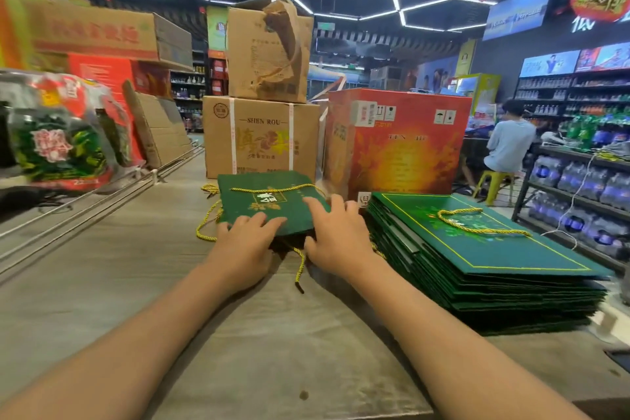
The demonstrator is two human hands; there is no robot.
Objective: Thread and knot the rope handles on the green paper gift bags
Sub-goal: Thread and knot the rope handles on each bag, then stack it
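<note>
Cartons are crowding the far end of the desk (102,283): a brown box (260,136) w/ a torn box (269,51) sitting on top, and an orange box (397,143) just beside them on the right. Nothing is standing btw the hands and the work. On the left, a wrapped pack (58,133) is lying on metal rails, w/ more cartons stacking up behind it. On the right, a tall stack (477,269) of flat green bags is sitting on the desk, a yellow rope (484,222) lying loose across its top bag. Farther right, bottled water is filling a low shelf (579,181), and a person (508,143) is sitting on a yellow stool w/ their back turned.

The bag (269,201) is lying flat mid-desk, right in front of the brown box, its rope handle (272,188) running across the upper face. Both hands are resting on its near edge. The left hand (245,239) is pressing down w/ fingers spread flat, grip released. The right hand (335,235) is lying over the bag's right corner, fingers straight, grip also released. A rope end (300,269) is trailing out from under the bag btw the two hands, prob. belonging to a bag beneath, though the view is too blurred to tell. More rope is looping out past the bag's left side.
</note>
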